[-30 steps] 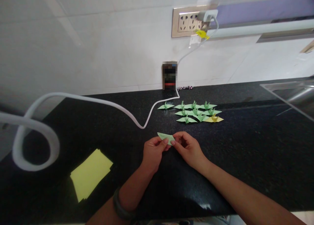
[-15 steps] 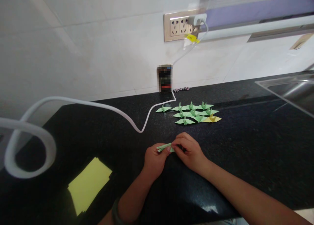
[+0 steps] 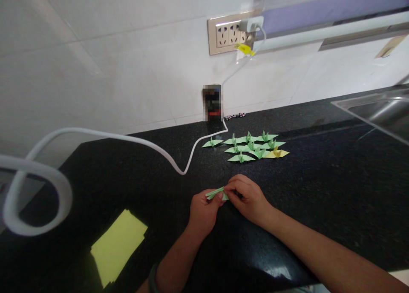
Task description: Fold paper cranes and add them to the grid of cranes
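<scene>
Between my two hands is a small piece of folded green paper (image 3: 214,193), held just above the dark counter. My left hand (image 3: 204,212) is closed on its left part, thumb on top. The fingertips of my right hand (image 3: 247,198) pinch its right end and hide part of it. Beyond my hands, several green paper cranes (image 3: 241,158) stand in loose rows, with one yellow paper crane (image 3: 277,153) at the right front of the group.
A stack of yellow paper (image 3: 119,247) lies on the black counter (image 3: 319,199) at left. A thick white cable (image 3: 137,139) loops over the left side. A pixelated dark object (image 3: 212,102) leans on the wall below a socket panel (image 3: 223,35). At right is a metal sink (image 3: 383,112).
The view has shifted slightly. Both hands keep their hold on the folded green paper, with barely any change in the fingers.
</scene>
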